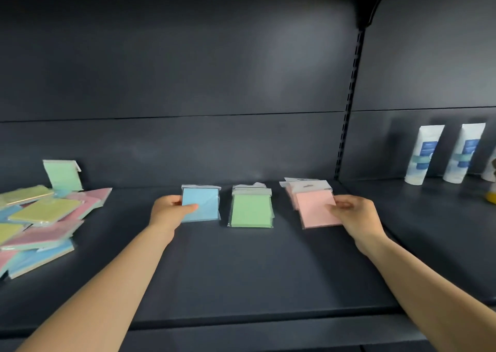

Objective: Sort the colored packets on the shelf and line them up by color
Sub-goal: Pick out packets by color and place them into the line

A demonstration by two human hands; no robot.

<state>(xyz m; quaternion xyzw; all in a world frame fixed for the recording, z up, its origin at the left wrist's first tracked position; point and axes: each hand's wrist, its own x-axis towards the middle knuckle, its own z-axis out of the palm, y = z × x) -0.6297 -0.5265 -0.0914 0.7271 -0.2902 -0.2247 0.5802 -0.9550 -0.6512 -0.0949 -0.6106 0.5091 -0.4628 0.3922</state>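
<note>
Dark shelf (241,271), as we log it. Toward 12 o'clock, three stacks in a row: blue packet (204,204), green packet (251,210), pink packet (316,209). Our left hand (169,212) grips the blue packet's left edge; our right hand (354,214) pinches the pink packet's right edge. At 9 o'clock, an unsorted pile (40,222) of mixed colours. At 2 o'clock, two white tubes (422,154), upright.

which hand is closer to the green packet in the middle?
Left. The left hand grips the blue packet, next to the green packet; the right hand holds the pink packet, slightly farther.
</note>
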